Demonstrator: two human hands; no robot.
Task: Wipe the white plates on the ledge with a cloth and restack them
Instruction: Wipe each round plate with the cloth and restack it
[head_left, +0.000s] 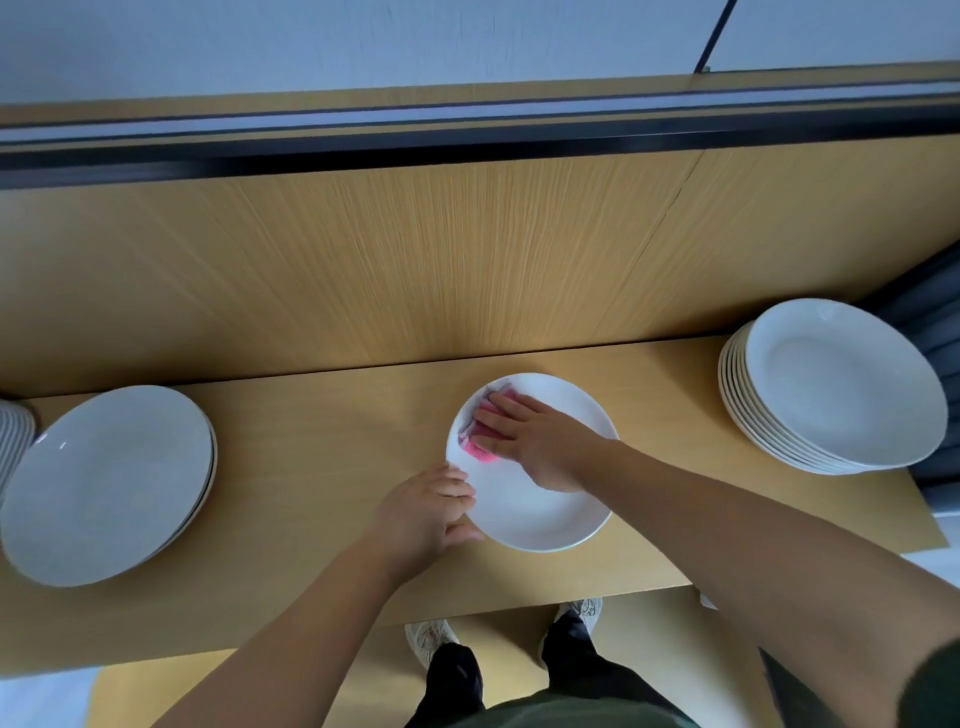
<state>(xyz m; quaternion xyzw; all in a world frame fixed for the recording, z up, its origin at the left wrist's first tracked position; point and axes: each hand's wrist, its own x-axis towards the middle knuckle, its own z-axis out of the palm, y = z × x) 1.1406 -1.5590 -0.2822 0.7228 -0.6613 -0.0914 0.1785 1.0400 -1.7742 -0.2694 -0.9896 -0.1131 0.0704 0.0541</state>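
Note:
A single white plate (535, 512) lies on the wooden ledge (322, 441) in front of me. My right hand (535, 441) lies flat on a pink cloth (480, 447) and presses it onto the plate's far left part. My left hand (434, 512) pinches the plate's near left rim, thumb under the edge. A short stack of white plates (104, 483) sits on the ledge at the left. A taller stack of several white plates (836, 384) sits at the right end.
A wood-panelled wall (467, 260) rises directly behind the ledge, with a dark window rail above it. The edge of another plate stack (13, 436) shows at the far left. My feet stand on the floor below the ledge's front edge.

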